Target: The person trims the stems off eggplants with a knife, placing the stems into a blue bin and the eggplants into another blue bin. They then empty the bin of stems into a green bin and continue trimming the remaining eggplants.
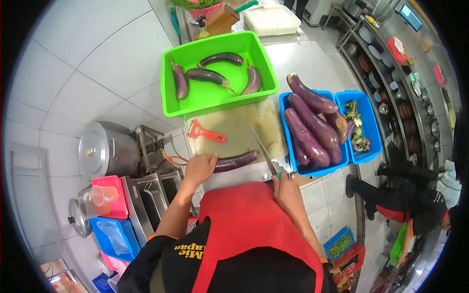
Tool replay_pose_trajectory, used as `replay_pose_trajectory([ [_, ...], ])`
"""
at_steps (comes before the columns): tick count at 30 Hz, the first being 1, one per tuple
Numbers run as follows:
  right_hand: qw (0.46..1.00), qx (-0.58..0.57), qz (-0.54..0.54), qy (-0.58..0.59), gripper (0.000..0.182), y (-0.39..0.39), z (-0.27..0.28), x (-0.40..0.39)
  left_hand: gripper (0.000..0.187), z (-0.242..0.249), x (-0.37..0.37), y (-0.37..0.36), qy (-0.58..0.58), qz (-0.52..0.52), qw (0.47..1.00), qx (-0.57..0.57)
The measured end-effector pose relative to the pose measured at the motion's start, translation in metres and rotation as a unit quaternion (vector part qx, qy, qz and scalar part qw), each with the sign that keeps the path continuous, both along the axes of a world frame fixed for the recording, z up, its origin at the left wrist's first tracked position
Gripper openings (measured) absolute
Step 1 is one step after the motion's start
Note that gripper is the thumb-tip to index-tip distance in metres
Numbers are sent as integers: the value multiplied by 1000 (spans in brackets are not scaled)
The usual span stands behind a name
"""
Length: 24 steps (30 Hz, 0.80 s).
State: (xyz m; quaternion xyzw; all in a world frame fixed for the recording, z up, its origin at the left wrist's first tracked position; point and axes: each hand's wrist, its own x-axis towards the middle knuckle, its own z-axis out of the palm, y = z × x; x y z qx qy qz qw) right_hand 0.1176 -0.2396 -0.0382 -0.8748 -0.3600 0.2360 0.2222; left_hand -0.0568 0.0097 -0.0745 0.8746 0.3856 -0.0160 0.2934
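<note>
My left hand (199, 168) is closed on the left end of a dark purple eggplant (237, 161), which lies across the near edge of a worn cutting board (239, 119). In my right hand (286, 188) is the green handle of a knife (264, 150); its blade points up and left over the board, just right of the eggplant's cut end. A red peeler (207, 133) rests on the board above my left hand. Beyond the board stands a green tub (220, 105) with several eggplants inside.
Right of the board, a blue basket (317, 171) is heaped with large eggplants, beside another blue basket (367, 157) with cut tops. A big lidded pot (110, 151) stands at left. Another person (410, 198) is at far right near metal shelves (391, 83).
</note>
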Motion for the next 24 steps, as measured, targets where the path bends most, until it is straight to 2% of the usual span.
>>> replay_pose_trajectory([
  [1,1000,-6,0,3,31,-2,-14,-1,41,-2,4,-5,3,0,1000,-6],
  [3,998,-58,-7,-35,31,-3,-41,-1,33,-7,14,-15,-33,-26,983,177],
  [4,998,-58,-2,-21,32,-3,-55,0,33,-6,21,-23,-32,-27,985,170],
  [6,998,-60,4,-25,32,1,-60,3,45,-1,37,-40,-60,-137,964,221],
  [7,998,-54,11,-30,32,4,-61,3,45,-7,43,-47,-58,-138,965,215],
  [9,997,-54,4,-46,31,7,-54,0,64,-27,55,-54,-10,-141,951,274],
  [10,996,-65,3,-61,31,7,-51,-1,64,-33,58,-52,1,-144,945,294],
  [16,993,-105,0,-50,31,4,-38,-8,48,-29,66,-49,34,-146,960,235],
  [23,991,-128,30,-27,34,3,-33,-5,41,-29,74,-49,65,-128,966,214],
  [24,990,-132,34,-24,34,5,-31,-5,32,-25,74,-48,55,-130,966,218],
])
